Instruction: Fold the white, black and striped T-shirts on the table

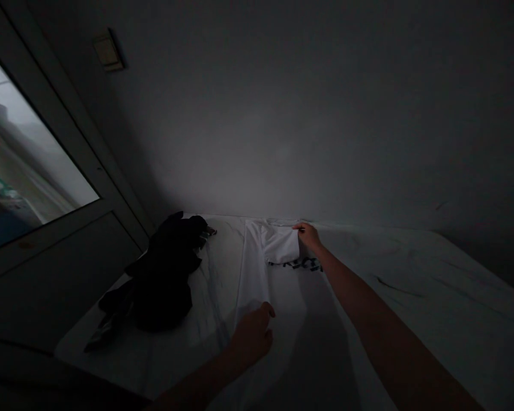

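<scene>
A white T-shirt (300, 319) with dark printed lettering lies flat, its left side folded inward in a long strip. Its sleeve (280, 242) is turned over the front and covers part of the print. My right hand (309, 237) reaches to the far end of the garment and pinches the sleeve's edge between thumb and fingers. Closer to me, my left hand (253, 334) is over the folded strip, fingers curled, with a gap between thumb and forefinger. Nothing shows in that gap. Whether it touches the cloth is hard to see in the dim light.
The shirt rests on a pale, marble-patterned table (411, 274) set against a grey wall (282, 114). To the left is a heap of black clothing (163, 274). A door with a glass pane (29, 142) stands beyond the left edge. A switch plate (108, 51) is on the wall.
</scene>
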A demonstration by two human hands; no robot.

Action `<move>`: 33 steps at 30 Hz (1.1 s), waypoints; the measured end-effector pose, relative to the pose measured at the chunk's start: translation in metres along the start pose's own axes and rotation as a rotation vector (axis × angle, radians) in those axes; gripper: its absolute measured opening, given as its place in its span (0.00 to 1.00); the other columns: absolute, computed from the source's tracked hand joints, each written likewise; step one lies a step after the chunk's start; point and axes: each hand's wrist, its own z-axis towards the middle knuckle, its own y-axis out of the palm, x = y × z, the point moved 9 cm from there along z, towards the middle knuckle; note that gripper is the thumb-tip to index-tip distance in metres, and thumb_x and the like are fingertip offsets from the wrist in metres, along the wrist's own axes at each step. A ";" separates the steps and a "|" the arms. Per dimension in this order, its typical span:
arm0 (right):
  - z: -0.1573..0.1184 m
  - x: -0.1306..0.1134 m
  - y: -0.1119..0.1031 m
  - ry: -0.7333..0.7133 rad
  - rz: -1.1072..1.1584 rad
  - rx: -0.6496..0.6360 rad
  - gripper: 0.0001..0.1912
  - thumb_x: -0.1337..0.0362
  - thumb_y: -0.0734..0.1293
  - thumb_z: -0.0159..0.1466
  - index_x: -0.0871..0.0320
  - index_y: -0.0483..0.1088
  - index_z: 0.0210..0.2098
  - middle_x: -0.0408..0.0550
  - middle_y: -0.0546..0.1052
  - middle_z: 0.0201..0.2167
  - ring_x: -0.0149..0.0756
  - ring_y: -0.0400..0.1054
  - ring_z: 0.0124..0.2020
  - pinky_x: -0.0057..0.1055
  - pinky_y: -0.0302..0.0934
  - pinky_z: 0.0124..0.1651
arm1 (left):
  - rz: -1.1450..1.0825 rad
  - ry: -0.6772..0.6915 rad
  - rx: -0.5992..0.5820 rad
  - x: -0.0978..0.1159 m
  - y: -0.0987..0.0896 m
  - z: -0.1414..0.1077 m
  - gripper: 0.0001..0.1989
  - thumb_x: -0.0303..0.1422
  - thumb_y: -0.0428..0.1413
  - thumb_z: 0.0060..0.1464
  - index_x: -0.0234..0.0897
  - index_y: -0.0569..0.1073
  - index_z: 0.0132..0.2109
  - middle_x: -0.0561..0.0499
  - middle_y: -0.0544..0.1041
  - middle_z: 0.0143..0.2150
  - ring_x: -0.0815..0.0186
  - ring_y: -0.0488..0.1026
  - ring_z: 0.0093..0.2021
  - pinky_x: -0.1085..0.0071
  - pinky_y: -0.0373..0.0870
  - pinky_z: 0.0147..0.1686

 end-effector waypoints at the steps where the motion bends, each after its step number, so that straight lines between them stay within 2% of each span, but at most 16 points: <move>1: -0.002 0.001 0.000 -0.006 -0.006 0.010 0.13 0.74 0.59 0.47 0.56 0.73 0.25 0.44 0.79 0.29 0.35 0.73 0.32 0.31 0.66 0.43 | 0.007 -0.001 -0.022 0.000 -0.001 0.000 0.19 0.23 0.50 0.51 0.40 0.64 0.51 0.51 0.74 0.38 0.62 0.72 0.42 0.69 0.63 0.40; 6: -0.013 0.000 -0.007 -0.036 -0.071 0.063 0.09 0.71 0.61 0.49 0.55 0.71 0.24 0.48 0.78 0.29 0.40 0.71 0.35 0.35 0.65 0.46 | -0.017 0.023 -0.077 0.002 -0.012 -0.001 0.18 0.22 0.51 0.50 0.41 0.64 0.49 0.54 0.73 0.33 0.65 0.71 0.37 0.71 0.62 0.36; 10: -0.021 -0.001 -0.011 -0.033 -0.159 0.058 0.10 0.72 0.60 0.51 0.56 0.71 0.25 0.52 0.78 0.33 0.41 0.71 0.39 0.35 0.65 0.48 | -0.033 0.046 -0.086 0.002 -0.011 -0.006 0.18 0.23 0.51 0.50 0.41 0.66 0.49 0.55 0.74 0.34 0.67 0.71 0.36 0.72 0.63 0.37; 13: -0.023 0.001 -0.012 0.003 -0.243 0.016 0.11 0.74 0.60 0.52 0.55 0.71 0.23 0.50 0.78 0.31 0.41 0.72 0.38 0.34 0.65 0.46 | -0.062 0.081 -0.164 0.002 -0.008 -0.005 0.19 0.29 0.55 0.52 0.41 0.67 0.52 0.56 0.76 0.34 0.66 0.73 0.35 0.72 0.65 0.36; 15: -0.020 -0.001 -0.012 0.039 -0.307 -0.004 0.11 0.74 0.61 0.53 0.56 0.72 0.22 0.52 0.78 0.30 0.43 0.72 0.37 0.36 0.65 0.45 | -0.083 0.106 -0.193 -0.002 -0.015 0.007 0.19 0.34 0.55 0.55 0.42 0.68 0.54 0.55 0.78 0.35 0.66 0.75 0.36 0.72 0.67 0.36; 17: -0.016 -0.012 -0.010 0.048 -0.368 -0.013 0.12 0.74 0.61 0.56 0.58 0.74 0.25 0.58 0.78 0.33 0.47 0.72 0.39 0.40 0.64 0.46 | -0.010 0.120 -0.096 -0.011 -0.038 0.036 0.16 0.34 0.50 0.60 0.42 0.70 0.55 0.53 0.80 0.40 0.66 0.77 0.39 0.72 0.70 0.40; 19: -0.014 -0.037 0.004 -0.012 -0.408 -0.058 0.13 0.74 0.60 0.59 0.60 0.77 0.32 0.62 0.79 0.40 0.49 0.72 0.43 0.42 0.63 0.49 | 0.170 0.133 0.099 -0.022 -0.073 0.078 0.17 0.29 0.45 0.62 0.41 0.71 0.55 0.49 0.79 0.48 0.65 0.77 0.47 0.69 0.70 0.48; 21: -0.017 -0.069 0.033 -0.120 -0.419 -0.152 0.16 0.74 0.60 0.61 0.59 0.77 0.40 0.60 0.78 0.45 0.46 0.71 0.47 0.40 0.62 0.52 | 0.332 0.154 0.229 -0.032 -0.101 0.126 0.21 0.25 0.44 0.61 0.35 0.69 0.59 0.42 0.75 0.57 0.62 0.72 0.56 0.64 0.66 0.57; 24: -0.033 -0.110 0.087 -0.269 -0.418 -0.301 0.17 0.73 0.59 0.62 0.59 0.77 0.45 0.57 0.79 0.47 0.42 0.71 0.50 0.35 0.61 0.55 | 0.404 0.178 0.284 -0.046 -0.125 0.195 0.24 0.22 0.44 0.60 0.28 0.65 0.62 0.36 0.66 0.66 0.58 0.61 0.67 0.59 0.58 0.64; 26: -0.042 -0.122 0.120 -0.338 -0.428 -0.373 0.19 0.72 0.59 0.64 0.61 0.75 0.49 0.58 0.77 0.51 0.42 0.69 0.54 0.36 0.58 0.60 | 0.435 0.200 0.307 -0.053 -0.131 0.229 0.24 0.22 0.43 0.60 0.28 0.64 0.63 0.35 0.63 0.67 0.57 0.58 0.69 0.57 0.55 0.66; 28: -0.047 -0.122 0.142 -0.376 -0.444 -0.423 0.22 0.71 0.58 0.65 0.63 0.71 0.56 0.60 0.72 0.58 0.43 0.63 0.61 0.39 0.53 0.65 | 0.460 0.219 0.326 -0.062 -0.132 0.250 0.25 0.22 0.43 0.60 0.30 0.63 0.64 0.37 0.62 0.68 0.57 0.57 0.69 0.56 0.54 0.66; 30: -0.048 -0.113 0.153 -0.386 -0.461 -0.465 0.25 0.67 0.58 0.66 0.65 0.64 0.62 0.61 0.66 0.64 0.45 0.57 0.66 0.43 0.49 0.67 | 0.476 0.235 0.338 -0.072 -0.128 0.261 0.26 0.23 0.43 0.60 0.32 0.62 0.65 0.38 0.62 0.68 0.58 0.56 0.69 0.56 0.54 0.66; 33: -0.046 -0.096 0.157 -0.404 -0.489 -0.534 0.30 0.58 0.58 0.69 0.66 0.57 0.67 0.61 0.60 0.67 0.48 0.51 0.69 0.47 0.45 0.69 | 0.487 0.254 0.347 -0.086 -0.119 0.267 0.28 0.24 0.41 0.62 0.33 0.58 0.68 0.40 0.57 0.71 0.58 0.51 0.72 0.56 0.48 0.68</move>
